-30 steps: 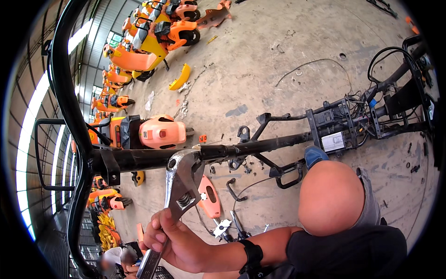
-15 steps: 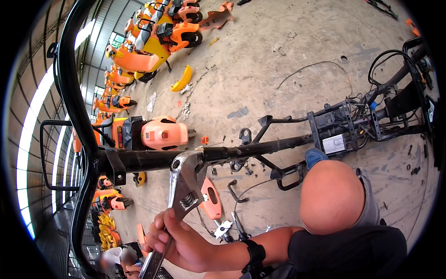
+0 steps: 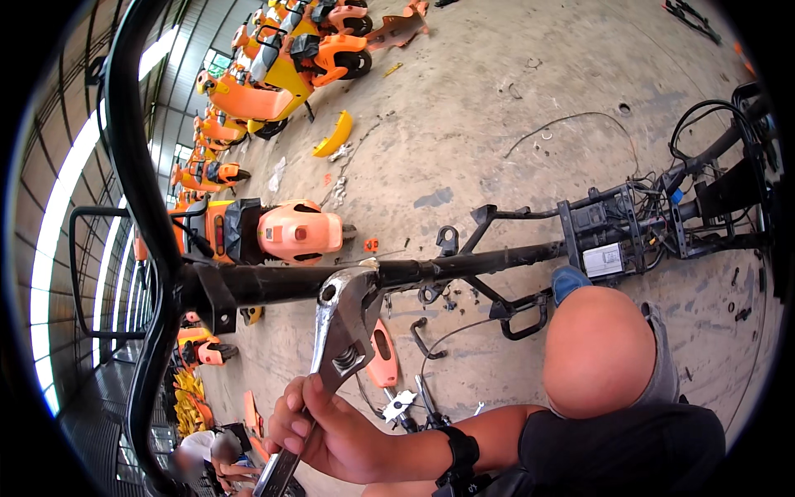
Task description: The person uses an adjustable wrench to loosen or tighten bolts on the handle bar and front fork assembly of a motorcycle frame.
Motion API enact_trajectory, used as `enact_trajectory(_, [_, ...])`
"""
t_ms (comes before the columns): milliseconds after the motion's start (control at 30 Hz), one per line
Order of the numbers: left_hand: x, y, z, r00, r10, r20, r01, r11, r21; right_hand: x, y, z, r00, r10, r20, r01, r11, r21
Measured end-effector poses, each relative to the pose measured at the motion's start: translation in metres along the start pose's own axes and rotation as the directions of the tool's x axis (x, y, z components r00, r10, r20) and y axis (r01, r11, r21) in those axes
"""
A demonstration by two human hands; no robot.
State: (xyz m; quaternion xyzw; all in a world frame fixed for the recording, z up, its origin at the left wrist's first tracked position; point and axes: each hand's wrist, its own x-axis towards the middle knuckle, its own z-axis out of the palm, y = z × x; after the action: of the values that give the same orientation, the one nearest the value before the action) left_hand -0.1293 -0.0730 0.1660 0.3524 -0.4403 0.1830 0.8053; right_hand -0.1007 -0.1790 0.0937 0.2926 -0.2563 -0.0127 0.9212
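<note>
My right hand [image 3: 331, 435] is closed around the handle of a large silver adjustable wrench [image 3: 346, 331], its thumb lying along the near side. The wrench's head points up the picture, its jaws against the underside of a black metal tube. That tube is part of a bare scooter frame [image 3: 493, 258], which stretches from the forked bars on the left to the battery and wiring area [image 3: 603, 260] on the right. Exactly how the jaws sit on the tube is hidden behind the wrench head. My left hand is not in the picture.
My bent knee [image 3: 598, 352] rises below the frame. Orange and yellow scooters [image 3: 286, 87] stand in rows at upper left. On the floor lie a yellow curved panel [image 3: 333, 135], a long orange part [image 3: 382, 356], cables and small hardware. Another person [image 3: 217, 454] crouches at lower left.
The view has shifted slightly, so most things sit a little further right. My hand and the wrench keep the same hold at the tube. The other person now shows more fully.
</note>
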Motion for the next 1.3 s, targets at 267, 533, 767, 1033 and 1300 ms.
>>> enact_trajectory(267, [-0.003, 0.013, -0.011, 0.993, -0.08, 0.089, 0.082, 0.996, -0.019, -0.003, -0.001, 0.0, 1.0, -0.01, 0.003, 0.01, 1.0, -0.021])
enact_trajectory(533, [-0.017, 0.009, -0.002, 0.993, -0.077, 0.09, 0.079, 0.997, -0.017, -0.011, -0.013, 0.003, 0.998, 0.038, -0.04, -0.041, 0.996, -0.076])
enact_trajectory(767, [-0.015, 0.016, -0.006, 0.994, -0.108, 0.032, 0.102, 0.984, 0.145, -0.008, -0.009, 0.0, 0.995, 0.044, -0.095, -0.062, 0.979, -0.195])
enact_trajectory(1033, [-0.022, -0.002, -0.049, 0.909, 0.04, 0.414, -0.024, 0.999, -0.043, -0.01, -0.021, 0.001, 0.989, -0.013, -0.15, 0.007, 0.999, -0.036])
enact_trajectory(1300, [-0.029, 0.01, -0.052, 0.899, -0.081, 0.429, 0.094, 0.996, -0.007, -0.012, -0.025, -0.003, 0.994, 0.065, -0.091, -0.065, 0.998, 0.007])
